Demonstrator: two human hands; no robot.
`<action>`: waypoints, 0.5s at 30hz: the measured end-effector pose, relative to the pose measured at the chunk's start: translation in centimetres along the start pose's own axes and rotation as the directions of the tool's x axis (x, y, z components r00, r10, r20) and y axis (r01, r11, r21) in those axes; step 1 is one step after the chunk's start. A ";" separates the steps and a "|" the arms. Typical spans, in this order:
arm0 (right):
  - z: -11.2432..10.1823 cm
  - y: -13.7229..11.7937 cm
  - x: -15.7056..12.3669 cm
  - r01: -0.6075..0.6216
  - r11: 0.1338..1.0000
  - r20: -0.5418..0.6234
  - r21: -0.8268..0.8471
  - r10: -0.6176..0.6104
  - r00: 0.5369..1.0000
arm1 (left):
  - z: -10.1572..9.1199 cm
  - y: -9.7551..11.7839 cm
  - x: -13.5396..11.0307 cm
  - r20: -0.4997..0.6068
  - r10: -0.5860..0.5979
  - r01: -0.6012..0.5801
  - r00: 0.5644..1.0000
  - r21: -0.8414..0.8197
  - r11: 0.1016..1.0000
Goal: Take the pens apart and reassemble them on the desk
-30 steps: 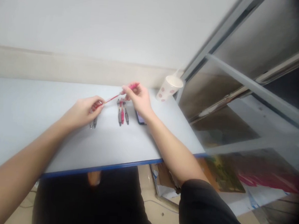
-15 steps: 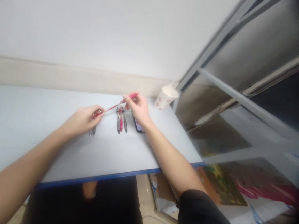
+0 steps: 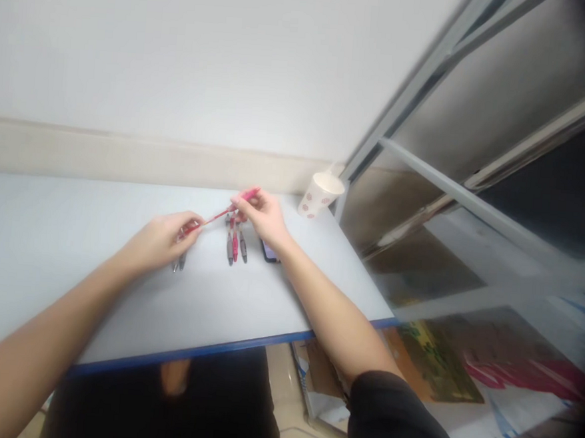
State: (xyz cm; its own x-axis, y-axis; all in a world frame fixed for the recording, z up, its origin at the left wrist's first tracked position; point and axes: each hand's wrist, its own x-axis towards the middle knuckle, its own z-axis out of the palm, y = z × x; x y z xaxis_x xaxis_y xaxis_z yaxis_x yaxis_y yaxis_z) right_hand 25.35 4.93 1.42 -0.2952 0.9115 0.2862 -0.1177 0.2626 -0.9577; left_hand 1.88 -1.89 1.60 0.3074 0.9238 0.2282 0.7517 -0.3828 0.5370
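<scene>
A red pen [image 3: 219, 214] is stretched between both hands above a pale table [image 3: 45, 242]. My left hand [image 3: 163, 239] is closed on the pen's lower left end. My right hand [image 3: 262, 215] pinches its upper right end, where a pink piece sticks out past the fingers. Under my left hand lie grey pens [image 3: 178, 262], partly hidden. Between the hands three pens [image 3: 235, 245], grey and red, lie side by side on the table. A dark phone [image 3: 269, 250] lies partly under my right wrist.
A paper cup [image 3: 319, 194] with red dots stands at the table's far right corner by the wall. A grey metal shelf frame [image 3: 426, 168] rises to the right. Cardboard and coloured sheets [image 3: 437, 362] lie on the floor beyond the table's blue front edge [image 3: 187, 353].
Both hands keep their grip on the red pen. The camera view has shifted slightly, so hands and pens appear a little further left and lower.
</scene>
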 end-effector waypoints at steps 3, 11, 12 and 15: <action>0.3 -0.2 -0.3 -0.020 1.000 0.116 -0.010 0.021 0.993 | 0.1 0.0 0.0 0.002 0.018 -0.018 1.000 -0.002 1.000; 1.3 0.1 -0.9 -0.106 0.994 0.174 0.028 0.100 0.980 | 0.3 -0.6 0.0 0.025 -0.002 0.006 1.000 -0.159 0.987; 1.3 0.1 -0.8 -0.110 0.993 0.178 0.043 0.101 0.979 | 0.3 -0.7 -0.1 0.038 -0.003 0.011 0.999 -0.194 0.981; 1.3 0.3 -0.8 -0.159 0.982 0.222 0.103 0.133 0.966 | 0.2 -0.7 -0.1 0.085 -0.001 0.028 0.996 -0.307 0.951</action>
State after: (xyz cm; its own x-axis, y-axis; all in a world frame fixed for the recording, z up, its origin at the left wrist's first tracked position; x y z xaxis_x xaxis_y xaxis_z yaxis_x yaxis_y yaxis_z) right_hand 24.33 3.90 0.93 -0.5115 0.8451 0.1554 -0.1663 0.0800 -0.9828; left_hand 1.39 -1.71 1.05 0.3548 0.9216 0.1576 0.5441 -0.3406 0.7667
